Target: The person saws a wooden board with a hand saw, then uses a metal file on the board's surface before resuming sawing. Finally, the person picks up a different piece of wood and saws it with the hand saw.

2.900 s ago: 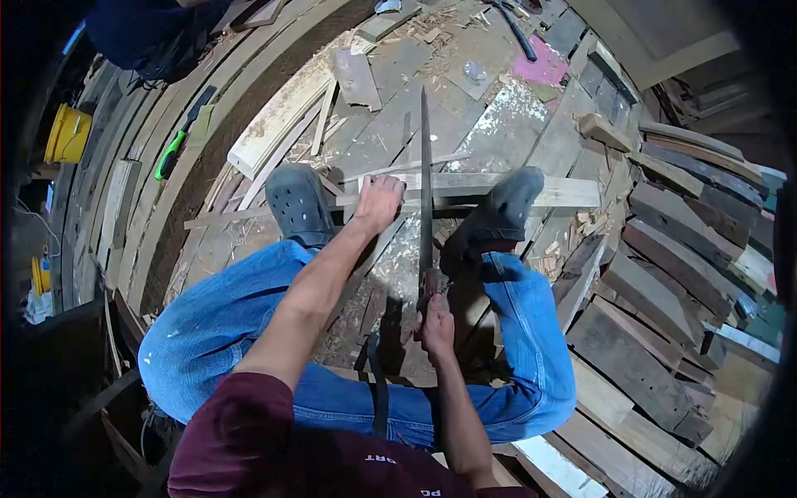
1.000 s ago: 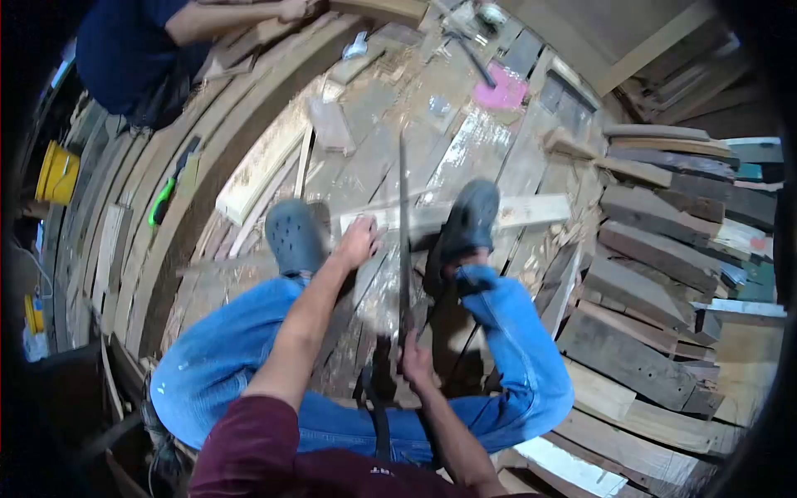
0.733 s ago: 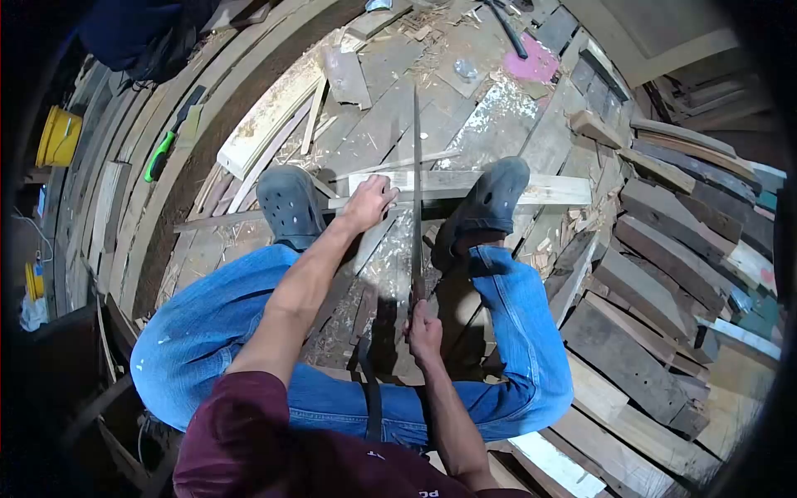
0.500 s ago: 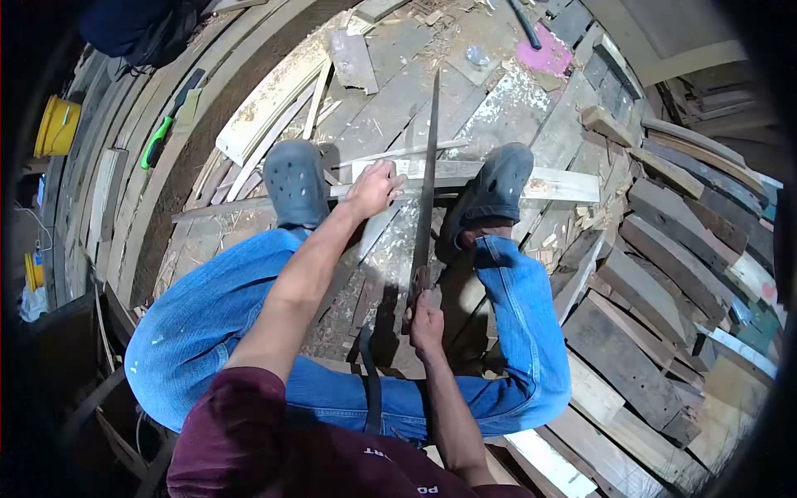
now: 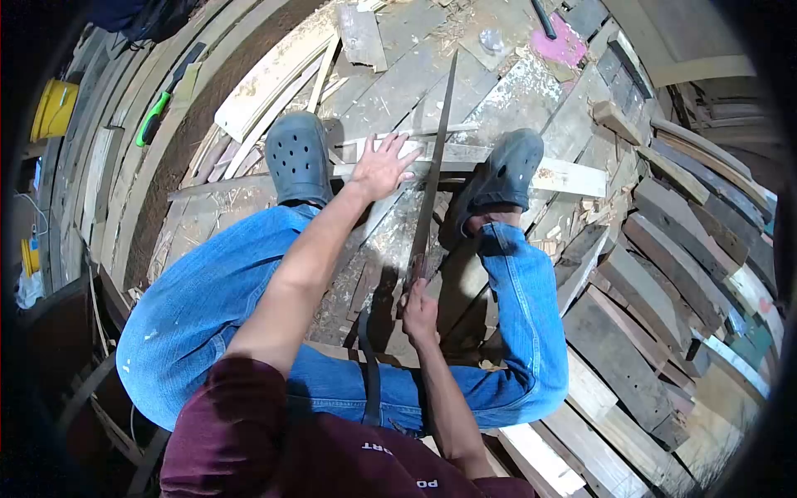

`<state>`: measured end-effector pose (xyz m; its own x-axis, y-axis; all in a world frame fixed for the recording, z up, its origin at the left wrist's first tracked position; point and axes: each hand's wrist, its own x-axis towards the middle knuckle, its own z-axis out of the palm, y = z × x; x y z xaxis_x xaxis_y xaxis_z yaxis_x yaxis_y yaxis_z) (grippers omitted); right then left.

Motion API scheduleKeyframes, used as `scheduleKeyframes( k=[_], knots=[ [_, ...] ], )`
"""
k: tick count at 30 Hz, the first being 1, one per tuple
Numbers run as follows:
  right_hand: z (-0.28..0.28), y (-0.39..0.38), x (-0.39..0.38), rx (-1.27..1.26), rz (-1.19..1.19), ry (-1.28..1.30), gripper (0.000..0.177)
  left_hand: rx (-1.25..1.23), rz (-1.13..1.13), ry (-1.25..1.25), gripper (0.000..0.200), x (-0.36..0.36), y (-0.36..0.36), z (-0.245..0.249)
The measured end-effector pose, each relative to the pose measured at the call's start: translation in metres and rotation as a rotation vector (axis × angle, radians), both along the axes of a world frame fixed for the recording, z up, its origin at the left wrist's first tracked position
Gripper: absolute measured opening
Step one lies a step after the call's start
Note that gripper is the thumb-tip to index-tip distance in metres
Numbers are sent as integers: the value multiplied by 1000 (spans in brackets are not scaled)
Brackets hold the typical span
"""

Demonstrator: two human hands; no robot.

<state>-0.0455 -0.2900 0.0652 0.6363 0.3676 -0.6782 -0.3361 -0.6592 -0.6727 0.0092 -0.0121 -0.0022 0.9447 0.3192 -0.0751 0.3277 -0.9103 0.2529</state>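
My right hand (image 5: 419,314) is closed around the handle of a handsaw (image 5: 434,158), its long narrow blade pointing away from me. The blade crosses over a pale wooden board (image 5: 571,178) that lies crosswise under my two clog-covered feet. My left hand (image 5: 382,169) rests over the board just left of the blade, with its fingers spread. A grey clog (image 5: 297,158) stands at the board's left part, and the other clog (image 5: 506,170) is on it to the right of the saw. A thin wood strip (image 5: 452,129) lies beyond the board.
Stacked wood pieces (image 5: 639,282) fill the right side. On the left ledge lies a green-handled tool (image 5: 154,119), near a yellow bucket (image 5: 54,109). Offcuts (image 5: 274,87) and shavings litter the plank floor. A dark-handled tool (image 5: 544,18) lies by a pink patch (image 5: 560,43).
My left hand's fingers have gone from curled to spread out over the board. The saw is tilted slightly more to the right, still in my right hand. The view has shifted a little.
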Motion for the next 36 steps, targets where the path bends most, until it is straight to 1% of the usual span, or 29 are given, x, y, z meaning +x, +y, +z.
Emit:
scheduleKeyframes(
  k=[1,2,4,5,7,8,9,10,11,12,13,14,15,16,17,19,20,22,23,24,27,28,31,32,35,36],
  knots=[
    [-3,0,0,-15,10,-12,69,-27,5,16,54,0,-1,0],
    [-7,0,0,-6,30,-52,68,-3,-28,79,60,2,0,-1],
    [-14,6,3,20,76,-136,67,-21,-29,96,59,1,0,4],
    [-15,6,4,33,52,-91,67,-27,-31,106,59,1,1,5],
    [-5,9,4,58,6,0,69,-14,-36,117,68,-1,-1,3],
    [-25,-7,-5,52,-39,-16,68,-7,-42,122,72,-2,-1,3],
    [-32,-18,-14,31,-11,-55,67,8,-50,120,75,0,2,4],
    [-34,-27,-19,9,16,-100,67,23,-41,127,83,1,2,7],
    [-40,-34,-20,-18,45,-147,66,34,-40,137,82,5,4,9],
    [-22,-20,-16,-59,75,-220,64,38,-39,151,82,6,3,10],
    [-15,-8,-5,-41,68,-175,64,39,-36,169,81,5,0,9],
    [-12,2,6,-27,61,-123,64,101,-46,178,89,6,0,-2],
    [-14,10,10,-10,50,-65,64,96,-54,181,89,5,0,-3],
    [-32,13,10,30,-14,-58,63,96,-64,185,89,4,1,0],
    [-39,4,3,39,-22,-5,63,96,-74,187,89,2,1,1],
    [-33,3,1,70,-29,83,64,96,-55,161,85,3,1,-2],
    [-45,-5,-9,43,-13,-72,63,81,-47,160,84,4,1,-4],
    [-48,-4,-9,89,-23,-77,63,36,-44,173,80,6,2,0],
    [-51,-7,-8,108,-26,-76,63,55,-52,188,79,6,1,-1],
    [-50,-2,-3,102,35,-165,60,57,-48,170,80,6,0,-2],
    [-53,11,-1,257,-18,-118,53,39,-56,180,81,4,1,5],
    [-37,17,2,243,-51,-83,53,28,-59,189,82,4,1,7],
    [-35,-3,-12,92,-7,-105,52,46,-59,247,83,6,2,9],
    [-56,-15,-20,204,-5,-175,52,56,-53,215,83,6,1,6],
    [-50,5,-4,137,-46,-59,55,72,-37,151,80,6,-2,5],
    [-50,13,6,234,35,-197,54,78,-36,116,79,4,-2,-2]
  ],
)
